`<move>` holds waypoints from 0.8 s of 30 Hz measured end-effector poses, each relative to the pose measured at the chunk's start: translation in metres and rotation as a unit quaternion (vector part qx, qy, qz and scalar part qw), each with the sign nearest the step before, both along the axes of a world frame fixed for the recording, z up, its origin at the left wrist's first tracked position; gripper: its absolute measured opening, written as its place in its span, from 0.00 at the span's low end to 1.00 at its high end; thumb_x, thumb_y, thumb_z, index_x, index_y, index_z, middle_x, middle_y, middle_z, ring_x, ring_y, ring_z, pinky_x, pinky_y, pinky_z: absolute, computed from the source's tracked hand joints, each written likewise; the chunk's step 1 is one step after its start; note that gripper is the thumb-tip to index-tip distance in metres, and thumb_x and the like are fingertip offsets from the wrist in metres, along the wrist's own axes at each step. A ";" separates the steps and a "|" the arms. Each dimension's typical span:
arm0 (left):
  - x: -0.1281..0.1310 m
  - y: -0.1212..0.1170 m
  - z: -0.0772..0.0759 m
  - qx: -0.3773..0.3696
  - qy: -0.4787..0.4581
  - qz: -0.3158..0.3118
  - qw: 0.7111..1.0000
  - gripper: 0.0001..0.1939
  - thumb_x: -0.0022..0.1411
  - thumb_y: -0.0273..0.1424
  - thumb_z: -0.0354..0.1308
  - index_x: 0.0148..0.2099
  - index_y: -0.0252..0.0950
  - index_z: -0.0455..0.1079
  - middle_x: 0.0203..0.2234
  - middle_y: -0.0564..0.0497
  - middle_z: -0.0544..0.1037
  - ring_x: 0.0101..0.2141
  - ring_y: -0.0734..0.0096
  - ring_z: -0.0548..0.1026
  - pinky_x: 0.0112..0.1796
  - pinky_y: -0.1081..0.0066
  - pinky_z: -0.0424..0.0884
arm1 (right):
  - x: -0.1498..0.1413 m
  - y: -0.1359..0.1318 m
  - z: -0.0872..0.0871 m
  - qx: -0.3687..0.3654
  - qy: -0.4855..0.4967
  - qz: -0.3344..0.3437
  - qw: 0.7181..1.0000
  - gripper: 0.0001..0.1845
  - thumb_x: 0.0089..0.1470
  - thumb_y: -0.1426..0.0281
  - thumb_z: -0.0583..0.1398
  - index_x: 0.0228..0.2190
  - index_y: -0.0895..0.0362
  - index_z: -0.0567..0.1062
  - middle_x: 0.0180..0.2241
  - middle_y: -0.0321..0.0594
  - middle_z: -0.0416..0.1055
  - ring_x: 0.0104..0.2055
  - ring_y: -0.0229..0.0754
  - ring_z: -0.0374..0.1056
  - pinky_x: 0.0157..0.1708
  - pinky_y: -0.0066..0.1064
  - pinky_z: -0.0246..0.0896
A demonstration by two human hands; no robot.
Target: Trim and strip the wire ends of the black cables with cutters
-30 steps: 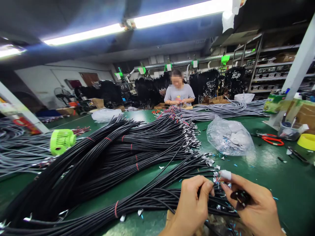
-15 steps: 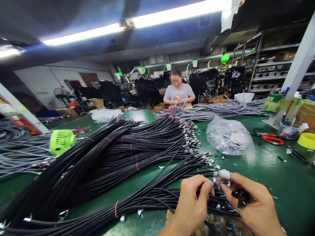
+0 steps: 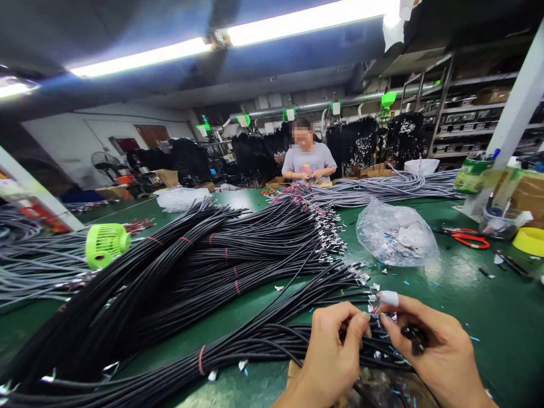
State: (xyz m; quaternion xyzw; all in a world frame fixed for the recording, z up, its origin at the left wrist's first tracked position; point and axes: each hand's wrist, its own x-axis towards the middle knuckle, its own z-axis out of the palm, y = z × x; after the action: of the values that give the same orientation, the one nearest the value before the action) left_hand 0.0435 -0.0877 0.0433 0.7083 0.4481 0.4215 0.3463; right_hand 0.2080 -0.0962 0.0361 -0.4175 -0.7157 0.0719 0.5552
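Note:
My left hand [image 3: 338, 345] is closed in a pinch on a black cable, whose end is mostly hidden by the fingers. Fine coloured wires [image 3: 374, 310] stick out toward my right hand [image 3: 444, 343]. Its thumb and forefinger are close together at those wires, and the forefinger wears a white wrap [image 3: 388, 298]. A small black tool [image 3: 414, 339] is tucked in the right palm; its working end cannot be made out. Beneath both hands lie more black cables [image 3: 272, 340], in a bundle tied with a red band [image 3: 201, 360].
Thick bundles of black cables [image 3: 170, 272] cover the green table [image 3: 450, 374]. A clear bag of scraps [image 3: 397, 232], red-handled pliers [image 3: 470, 238] and a yellow bowl [image 3: 529, 242] are to the right. At left stands a green fan [image 3: 106, 245]. A co-worker [image 3: 309, 158] sits opposite, beside grey cables [image 3: 382, 190].
My hands stay in almost the same place, with only a slight shift of the right fingertips at the wires. The co-worker's hands have moved a little.

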 end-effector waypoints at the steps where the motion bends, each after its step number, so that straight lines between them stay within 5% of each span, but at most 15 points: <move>1: 0.000 0.000 0.000 -0.006 -0.004 -0.005 1.000 0.20 0.65 0.36 0.48 0.24 0.32 0.68 0.16 0.53 0.65 0.18 0.76 0.59 0.21 0.75 0.53 | -0.001 0.000 0.000 0.000 -0.002 -0.004 1.000 0.18 0.49 0.76 0.63 0.43 0.51 0.75 0.27 0.33 0.77 0.20 0.33 0.70 0.22 0.20 0.68; 7: 0.000 0.003 -0.002 -0.050 -0.044 -0.025 0.997 0.20 0.65 0.38 0.48 0.25 0.32 0.67 0.15 0.55 0.61 0.19 0.77 0.60 0.21 0.76 0.54 | -0.001 -0.002 -0.004 0.033 -0.035 -0.051 0.998 0.16 0.49 0.76 0.61 0.41 0.52 0.76 0.24 0.33 0.75 0.21 0.36 0.72 0.24 0.23 0.70; 12: -0.001 0.007 -0.007 -0.097 -0.091 -0.066 0.989 0.21 0.64 0.42 0.48 0.24 0.33 0.65 0.14 0.57 0.59 0.17 0.79 0.57 0.20 0.76 0.53 | -0.001 -0.001 -0.006 -0.016 -0.010 -0.006 1.000 0.18 0.49 0.76 0.62 0.43 0.51 0.72 0.28 0.33 0.78 0.21 0.35 0.72 0.22 0.21 0.70; 18: -0.003 0.006 -0.004 -0.070 -0.059 -0.056 0.994 0.22 0.65 0.39 0.48 0.23 0.32 0.65 0.15 0.57 0.58 0.18 0.79 0.56 0.20 0.76 0.51 | 0.001 -0.003 -0.004 0.017 -0.034 -0.066 0.997 0.15 0.49 0.75 0.62 0.41 0.51 0.75 0.26 0.33 0.76 0.23 0.36 0.72 0.26 0.24 0.70; 24: -0.003 0.004 -0.001 -0.042 -0.089 -0.031 0.995 0.19 0.65 0.37 0.50 0.26 0.31 0.69 0.16 0.56 0.62 0.19 0.78 0.59 0.21 0.76 0.54 | 0.006 0.003 0.007 -0.051 0.112 -0.080 0.989 0.14 0.48 0.70 0.64 0.39 0.52 0.76 0.29 0.36 0.79 0.25 0.36 0.74 0.28 0.22 0.71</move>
State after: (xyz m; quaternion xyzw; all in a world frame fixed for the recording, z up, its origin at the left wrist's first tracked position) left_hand 0.0405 -0.0833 0.0423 0.6660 0.4109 0.4528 0.4274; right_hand 0.2145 -0.0932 0.0430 -0.4901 -0.6088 0.1100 0.6140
